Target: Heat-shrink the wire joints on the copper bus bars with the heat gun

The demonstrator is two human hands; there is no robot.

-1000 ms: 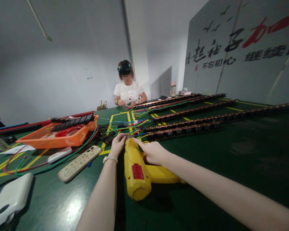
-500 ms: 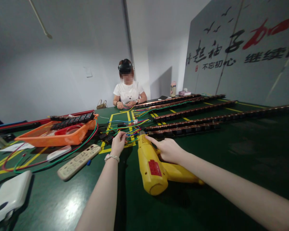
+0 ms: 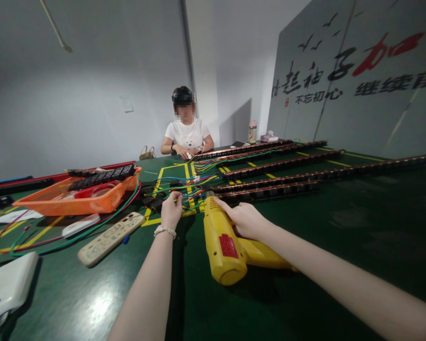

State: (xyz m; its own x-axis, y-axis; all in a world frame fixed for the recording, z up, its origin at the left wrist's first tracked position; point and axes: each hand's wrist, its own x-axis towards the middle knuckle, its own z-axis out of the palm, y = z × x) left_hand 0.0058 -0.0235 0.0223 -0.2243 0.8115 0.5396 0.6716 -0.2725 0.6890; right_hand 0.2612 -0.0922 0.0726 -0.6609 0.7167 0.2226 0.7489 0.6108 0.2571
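Observation:
A yellow heat gun (image 3: 218, 246) lies on its side on the green table, its nozzle pointing away toward the coloured wires (image 3: 195, 193). My right hand (image 3: 246, 219) grips the gun's body, with the index finger stretched along it near the nozzle. Just left of the nozzle, my left hand (image 3: 172, 208) pinches at the ends of the wires, but its fingertips are too small to show exactly what is between them. Long dark strips with copper lines (image 3: 270, 190) run off to the right from the wires.
An orange basket (image 3: 102, 203) with black parts stands at the left. Nearer are a beige power strip (image 3: 110, 239), a small blue piece (image 3: 126, 239) and a white device (image 3: 12, 284). Across the table (image 3: 135, 293) sits a person (image 3: 188, 135) in a white shirt.
The view has shifted slightly to the right. My left hand has drawn a little closer with its fingers still together. The person opposite has moved their hands, with something white now between them.

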